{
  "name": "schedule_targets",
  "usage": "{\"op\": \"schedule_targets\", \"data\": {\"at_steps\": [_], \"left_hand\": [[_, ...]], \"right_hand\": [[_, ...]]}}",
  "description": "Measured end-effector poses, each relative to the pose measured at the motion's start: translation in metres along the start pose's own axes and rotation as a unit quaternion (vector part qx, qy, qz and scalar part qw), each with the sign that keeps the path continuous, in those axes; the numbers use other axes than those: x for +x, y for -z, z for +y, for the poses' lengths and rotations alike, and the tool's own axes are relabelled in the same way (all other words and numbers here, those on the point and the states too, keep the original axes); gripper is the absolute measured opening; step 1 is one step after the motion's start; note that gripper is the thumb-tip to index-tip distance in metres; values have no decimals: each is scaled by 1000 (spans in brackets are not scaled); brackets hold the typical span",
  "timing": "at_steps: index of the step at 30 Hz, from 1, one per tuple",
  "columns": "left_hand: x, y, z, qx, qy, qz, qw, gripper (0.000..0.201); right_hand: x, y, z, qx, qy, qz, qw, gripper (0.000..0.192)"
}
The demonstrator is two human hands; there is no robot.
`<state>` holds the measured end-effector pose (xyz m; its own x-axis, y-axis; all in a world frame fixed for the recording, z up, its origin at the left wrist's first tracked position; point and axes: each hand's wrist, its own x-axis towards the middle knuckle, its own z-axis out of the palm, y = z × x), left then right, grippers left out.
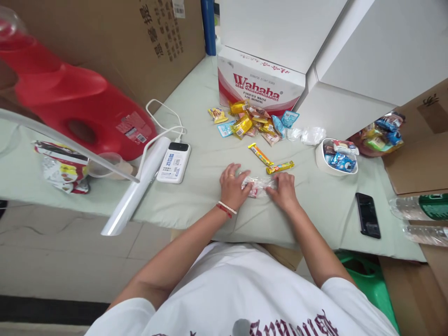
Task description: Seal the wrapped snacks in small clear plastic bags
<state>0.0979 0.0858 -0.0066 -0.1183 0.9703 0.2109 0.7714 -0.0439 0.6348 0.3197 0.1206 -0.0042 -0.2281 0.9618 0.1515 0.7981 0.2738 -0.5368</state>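
Note:
A crinkled clear plastic bag [261,183] with something small, red and white in it lies on the table in front of me. My left hand [234,187] grips its left end, thumb and fingers closed on the plastic. At the opposite end, my right hand [285,190] pinches the bag with thumb and fingertips. Just beyond the bag lie two yellow stick-shaped snack packets, one slanted [261,154] and one nearly level [280,167]. Farther back is a pile of wrapped snacks [254,122] in yellow, blue and pinkish wrappers.
Behind the pile stands a Wahaha water carton [261,81]. To the right are crumpled clear plastic [312,136], a white tub [338,171] of wrapped sweets and a black phone [367,215]. On the left are a white power bank [174,163] with cable and a large red jug [84,107].

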Motion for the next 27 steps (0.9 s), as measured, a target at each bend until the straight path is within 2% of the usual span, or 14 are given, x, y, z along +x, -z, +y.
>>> {"op": "schedule_targets", "data": {"at_steps": [2, 6, 10, 13, 16, 19, 22, 24, 27], "left_hand": [[2, 3, 4, 47, 38, -1, 998, 45], [4, 11, 15, 81, 67, -39, 994, 31], [0, 11, 36, 67, 77, -56, 993, 23], [-7, 8, 50, 67, 43, -39, 996, 18], [-19, 5, 56, 3, -43, -12, 999, 27], [-36, 4, 59, -130, -143, -17, 981, 56], [-53, 7, 58, -249, -165, -91, 950, 82], [-60, 15, 50, -290, -137, -126, 939, 82], [-66, 37, 22, -277, -102, -102, 950, 57]], "right_hand": [[1, -6, -3, -16, 12, 14, 1000, 48], [-5, 0, -11, -2, 27, 20, 999, 14], [-18, 10, -42, 57, 40, -9, 998, 19], [-29, 11, -67, 122, 61, -9, 991, 27], [-38, 10, -76, 227, 37, -4, 973, 36], [-43, 7, -67, 298, -28, 11, 954, 44], [-44, 1, -50, 353, -127, 61, 925, 45], [-44, -1, -38, 407, -172, 83, 893, 42], [-47, 9, -10, 438, -199, 121, 868, 40]]}}
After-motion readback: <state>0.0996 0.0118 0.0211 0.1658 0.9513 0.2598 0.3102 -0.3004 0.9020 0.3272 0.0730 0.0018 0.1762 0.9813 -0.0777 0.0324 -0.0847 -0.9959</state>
